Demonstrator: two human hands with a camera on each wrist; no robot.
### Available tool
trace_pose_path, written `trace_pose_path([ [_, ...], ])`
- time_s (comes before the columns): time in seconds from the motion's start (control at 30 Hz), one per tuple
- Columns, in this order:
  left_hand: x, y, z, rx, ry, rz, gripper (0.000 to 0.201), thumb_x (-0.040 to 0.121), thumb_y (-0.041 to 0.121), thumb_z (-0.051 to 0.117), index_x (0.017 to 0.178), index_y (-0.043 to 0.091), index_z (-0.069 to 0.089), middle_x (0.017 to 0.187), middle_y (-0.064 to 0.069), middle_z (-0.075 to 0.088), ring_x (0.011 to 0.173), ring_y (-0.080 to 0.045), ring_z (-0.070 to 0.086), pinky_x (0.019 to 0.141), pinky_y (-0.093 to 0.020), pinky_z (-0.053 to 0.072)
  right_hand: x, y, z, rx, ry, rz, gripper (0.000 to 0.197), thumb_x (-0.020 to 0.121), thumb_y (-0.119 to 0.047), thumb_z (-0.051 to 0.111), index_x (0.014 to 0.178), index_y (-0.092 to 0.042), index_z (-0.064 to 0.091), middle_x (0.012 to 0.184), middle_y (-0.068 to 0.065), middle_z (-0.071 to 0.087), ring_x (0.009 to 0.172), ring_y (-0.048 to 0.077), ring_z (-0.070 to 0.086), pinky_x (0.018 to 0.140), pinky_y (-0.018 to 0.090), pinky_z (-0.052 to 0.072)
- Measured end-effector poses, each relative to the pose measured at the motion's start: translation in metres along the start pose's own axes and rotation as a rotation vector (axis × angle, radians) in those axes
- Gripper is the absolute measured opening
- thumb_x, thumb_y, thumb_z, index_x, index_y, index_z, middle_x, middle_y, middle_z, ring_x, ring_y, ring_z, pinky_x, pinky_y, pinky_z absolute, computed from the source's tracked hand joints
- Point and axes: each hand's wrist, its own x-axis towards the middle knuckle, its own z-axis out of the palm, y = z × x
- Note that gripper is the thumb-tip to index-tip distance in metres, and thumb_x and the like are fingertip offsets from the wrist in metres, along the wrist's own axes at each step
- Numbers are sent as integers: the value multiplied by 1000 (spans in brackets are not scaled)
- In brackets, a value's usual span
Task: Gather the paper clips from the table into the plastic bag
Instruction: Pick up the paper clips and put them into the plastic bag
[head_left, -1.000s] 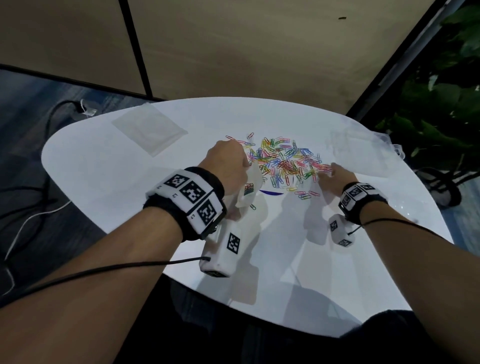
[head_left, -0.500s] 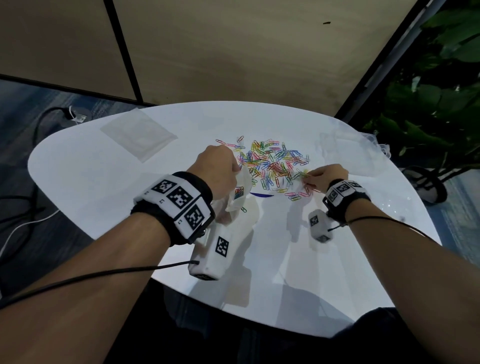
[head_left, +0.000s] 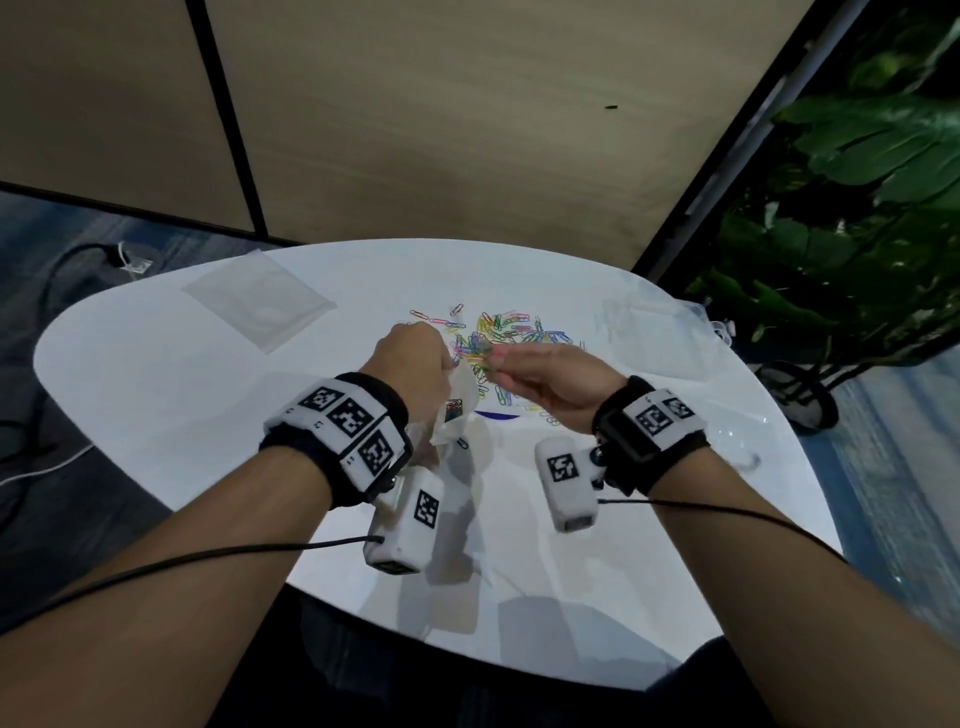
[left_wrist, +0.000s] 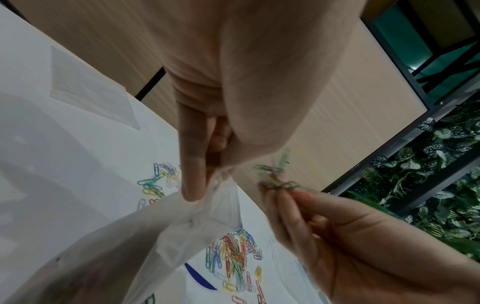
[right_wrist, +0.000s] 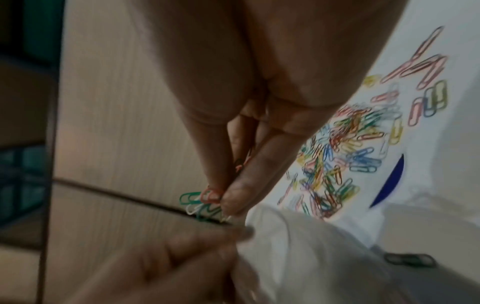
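Left hand (head_left: 415, 358) pinches the plastic bag (head_left: 457, 400); right hand (head_left: 550, 384) pinches paper clips (right_wrist: 205, 203) beside it

both hands raised at frame centre
left hand (head_left: 415, 358) pinches closed; right hand (head_left: 550, 382) pinches, fingertips (right_wrist: 233, 203) together.

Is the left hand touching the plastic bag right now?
Touching. In the left wrist view the left hand pinches the top edge of the plastic bag between thumb and fingers, with no gap, holding it up beside the clips.
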Motion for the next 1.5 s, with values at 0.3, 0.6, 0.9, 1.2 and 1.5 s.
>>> trace_pose_path([
  [0.3, -3, 1, -1, 38, 4, 34, 29, 87, 3, 53, 95, 14, 79, 99, -10, 75, 93, -29, 71, 89, -36, 59, 13, 30, 43, -626, 184, -74, 15, 77, 3, 70, 89, -2, 77, 87, 17, 74, 80, 29, 71, 85, 39, 59],
  [0.6, -3, 0, -2, 17, 4, 37, 29, 91, 3, 55, 107, 14, 76, 109, -12, 73, 100, -29, 70, 95, -36, 56, -4, 10, 49, -1189, 3, -206, 28, 83, 3, 59, 90, -15, 79, 76, -3, 71, 77, 12, 69, 70, 17, 51],
  [0.9, -4, -10, -10, -6, -10, 4, 33, 92, -1, 50, 112, 11, 74, 109, -13, 72, 98, -31, 71, 93, -39, 58, 32, 19, -96, -1481, 359, 21, 75, 73, -40, 82, 139, -23, 49, 136, 8, 52, 119, 26, 56, 105, 38, 45],
  [1.2, -2, -10, -8, 31, -3, 16, 34, 92, -2, 48, 112, 9, 73, 110, -13, 72, 99, -31, 71, 92, -39, 58, 62, 56, -104, -1445, 351, -58, 77, 80, -24, 77, 147, -19, 40, 137, 14, 42, 117, 30, 55, 104, 33, 41],
  [1.5, 1, -12, -4, 61, -8, 24, 34, 92, -2, 48, 112, 8, 74, 108, -14, 72, 97, -33, 70, 92, -40, 58, 92, 59, -72, -1711, 243, -198, 60, 88, 5, 51, 141, -23, 50, 141, 12, 48, 126, 34, 47, 104, 38, 43],
])
